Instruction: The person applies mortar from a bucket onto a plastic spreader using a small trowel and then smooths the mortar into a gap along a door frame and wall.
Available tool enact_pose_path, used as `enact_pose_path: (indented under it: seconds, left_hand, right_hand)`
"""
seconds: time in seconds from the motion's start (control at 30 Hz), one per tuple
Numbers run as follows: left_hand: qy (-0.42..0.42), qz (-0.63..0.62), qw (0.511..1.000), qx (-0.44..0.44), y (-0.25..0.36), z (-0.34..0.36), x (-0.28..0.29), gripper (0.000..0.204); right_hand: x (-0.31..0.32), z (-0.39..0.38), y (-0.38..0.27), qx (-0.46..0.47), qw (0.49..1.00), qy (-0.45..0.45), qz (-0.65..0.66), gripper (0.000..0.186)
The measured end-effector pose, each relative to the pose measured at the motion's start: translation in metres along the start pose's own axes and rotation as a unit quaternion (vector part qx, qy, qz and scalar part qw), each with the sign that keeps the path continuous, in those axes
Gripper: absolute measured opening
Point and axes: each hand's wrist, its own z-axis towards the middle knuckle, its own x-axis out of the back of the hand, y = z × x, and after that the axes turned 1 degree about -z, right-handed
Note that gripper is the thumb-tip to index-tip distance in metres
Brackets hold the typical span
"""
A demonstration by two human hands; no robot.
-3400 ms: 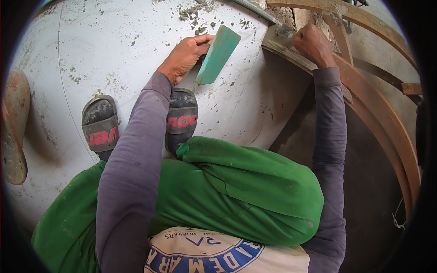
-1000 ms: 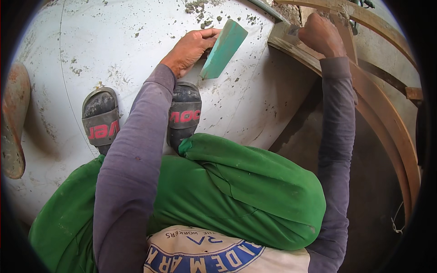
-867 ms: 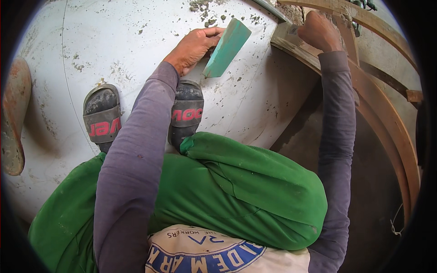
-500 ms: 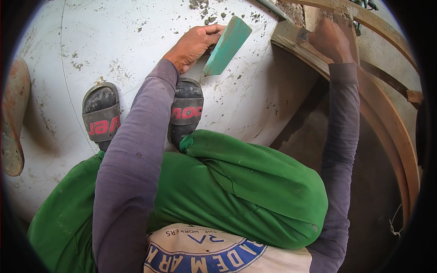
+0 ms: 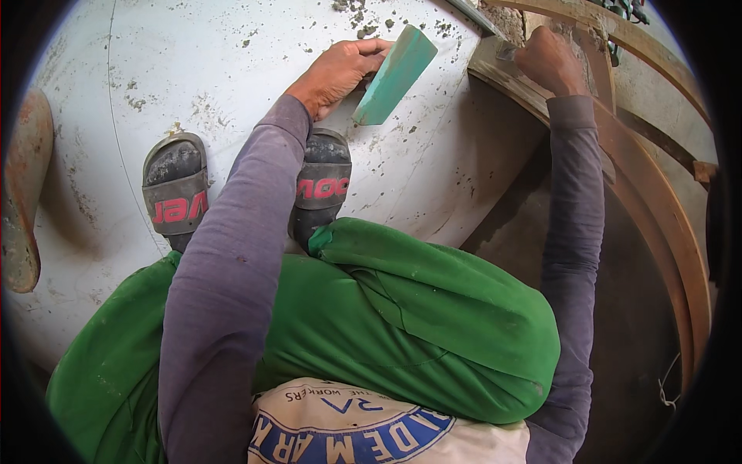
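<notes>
My left hand [image 5: 340, 76] grips a green plastering float [image 5: 397, 76], tilted on edge above the white sheet. The float's flat face is turned to the right, and its back and grip are mostly hidden behind it. At the upper right, my right hand [image 5: 550, 60] is closed in a fist over the end of a curved wooden frame [image 5: 495, 68]. From the fist's left side a small flat grey blade [image 5: 507, 52] sticks out onto the wood; its handle is hidden in the fingers.
Under my sandals [image 5: 176, 185] lies a smudged white sheet [image 5: 255, 46] with crumbs of mortar [image 5: 354, 15]. Curved wooden ribs [image 5: 665, 209] arc down the right side over a dark recess [image 5: 618, 309]. A dirty, rounded brownish object [image 5: 25, 178] stands at the left rim.
My right fist and the grey blade have slid a little left along the frame's end. The left hand and the float keep nearly the same pose; the view has shifted slightly.
</notes>
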Motion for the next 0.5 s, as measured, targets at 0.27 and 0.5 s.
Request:
enact_pose_path:
  seconds: [0.27,0.5]
  left_hand:
    - [-0.009,0.01,1.0,-0.009,-0.001,0.004,0.0,0.047]
    - [0.011,0.007,0.999,-0.036,-0.003,0.006,-0.007,0.034]
  right_hand:
    - [0.012,-0.003,0.024,0.061,0.989,0.084,0.102,0.034]
    - [0.005,-0.015,0.054,0.058,0.996,0.039,0.061,0.035]
